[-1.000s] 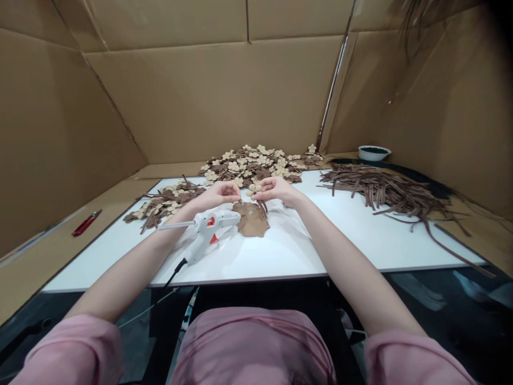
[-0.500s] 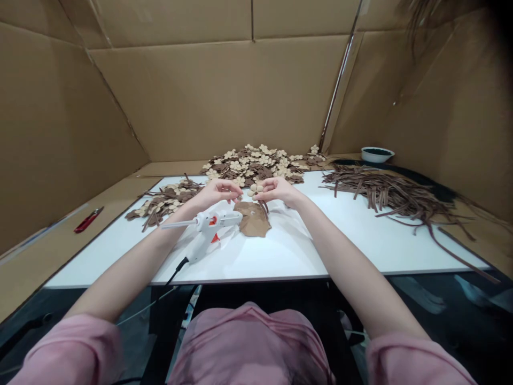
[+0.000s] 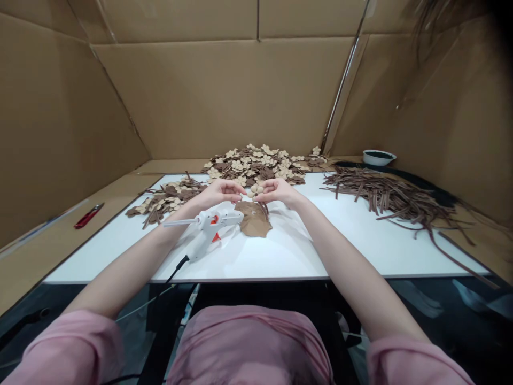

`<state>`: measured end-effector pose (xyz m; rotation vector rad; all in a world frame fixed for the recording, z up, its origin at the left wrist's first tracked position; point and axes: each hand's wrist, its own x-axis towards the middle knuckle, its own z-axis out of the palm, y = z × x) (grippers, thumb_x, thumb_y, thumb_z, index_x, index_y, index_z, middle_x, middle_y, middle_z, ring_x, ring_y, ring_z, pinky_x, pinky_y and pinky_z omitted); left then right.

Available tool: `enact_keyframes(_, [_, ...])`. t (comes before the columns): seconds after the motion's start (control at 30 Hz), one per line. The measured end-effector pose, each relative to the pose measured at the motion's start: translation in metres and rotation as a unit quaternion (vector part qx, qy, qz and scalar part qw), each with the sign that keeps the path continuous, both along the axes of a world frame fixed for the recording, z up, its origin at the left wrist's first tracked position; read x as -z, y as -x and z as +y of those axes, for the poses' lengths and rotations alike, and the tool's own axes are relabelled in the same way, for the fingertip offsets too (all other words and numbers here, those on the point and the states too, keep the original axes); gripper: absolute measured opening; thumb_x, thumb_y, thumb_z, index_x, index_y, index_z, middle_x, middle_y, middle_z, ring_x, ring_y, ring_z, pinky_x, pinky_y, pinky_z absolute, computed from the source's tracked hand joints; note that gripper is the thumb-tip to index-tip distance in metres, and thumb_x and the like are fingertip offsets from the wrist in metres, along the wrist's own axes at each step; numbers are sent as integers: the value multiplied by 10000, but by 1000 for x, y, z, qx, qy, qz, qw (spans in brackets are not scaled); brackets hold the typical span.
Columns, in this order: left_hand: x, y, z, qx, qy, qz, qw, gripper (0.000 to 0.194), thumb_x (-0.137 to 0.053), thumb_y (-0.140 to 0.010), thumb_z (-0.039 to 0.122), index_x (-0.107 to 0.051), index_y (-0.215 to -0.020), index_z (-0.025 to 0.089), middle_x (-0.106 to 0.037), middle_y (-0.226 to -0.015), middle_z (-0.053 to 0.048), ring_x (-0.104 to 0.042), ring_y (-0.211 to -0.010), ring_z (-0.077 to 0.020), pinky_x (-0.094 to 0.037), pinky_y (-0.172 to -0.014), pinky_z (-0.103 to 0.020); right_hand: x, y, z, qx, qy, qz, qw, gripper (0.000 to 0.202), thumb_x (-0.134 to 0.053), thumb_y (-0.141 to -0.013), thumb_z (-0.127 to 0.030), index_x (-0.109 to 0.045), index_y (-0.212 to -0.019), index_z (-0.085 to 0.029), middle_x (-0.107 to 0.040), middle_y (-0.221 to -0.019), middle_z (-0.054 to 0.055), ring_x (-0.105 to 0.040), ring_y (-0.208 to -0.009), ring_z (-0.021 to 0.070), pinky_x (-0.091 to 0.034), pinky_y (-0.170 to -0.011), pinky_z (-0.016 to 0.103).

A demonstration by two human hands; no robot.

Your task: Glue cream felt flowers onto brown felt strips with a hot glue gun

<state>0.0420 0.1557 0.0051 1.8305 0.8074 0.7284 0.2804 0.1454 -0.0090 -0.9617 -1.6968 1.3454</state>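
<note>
Head view, flower (image 3: 255, 190) in right fingers (image 3: 263, 197), left fingers (image 3: 236, 188) near

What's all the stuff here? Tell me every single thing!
flower pile: many, cream and brown, back middle
mixed heap: one, cream and brown, left
strips: many, brown, right
bowl: one, white, back right
dark material: one, behind strips
glue gun: one, white and orange, front middle
cord: one, black, on gun
patch: one, brown, middle
cream flower: one, right fingers
cutter: one, red, far left
board: one, white, underneath
cardboard: several panels, brown, around
clothing: pink, front
hands: two, bare, middle
</note>
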Motion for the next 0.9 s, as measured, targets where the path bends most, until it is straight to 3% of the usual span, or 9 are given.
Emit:
enact_keyframes(0.43, [-2,-5,-2,-18,-32,-49,998,350,-814,-659,385,-638,-780,108,-637,-746,-20,-590,-691,-111,-473,-682,-245,6,5,4,0,-6,7,1000,439,-875,-512,-274,-650,-860,-130,-606,-628,-22,-596,-608,116,-510,-610,254])
enact_keyframes(0.73, [2,-8,-2,-22,-49,-72,996,317,-844,-611,310,-686,-809,118,-664,-717,-26,-601,-652,-128,-455,-630,-244,3,14,-2,28,-30,1,999,496,-861,-498,-287,-615,-906,-147,-492,-548,-83,-511,-530,98,-412,-530,234])
enact_keyframes(0.8, [2,-10,0,-6,-69,-72,995,280,-835,-626,314,-681,-761,123,-658,-733,-34,-603,-683,-140,-459,-659,-259,2,16,-5,25,-36,6,999,499,-851,-512,-290,-579,-911,-164,-502,-540,-88,-500,-514,94,-401,-529,230])
enact_keyframes(0.9, [0,-11,-1,-7,-158,-36,987,239,-825,-642,326,-702,-714,135,-622,-784,-43,-580,-747,-151,-446,-706,-274,3,19,-6,12,-45,13,999,487,-830,-540,-295,-524,-904,-187,-516,-523,-94,-477,-483,88,-367,-506,217])
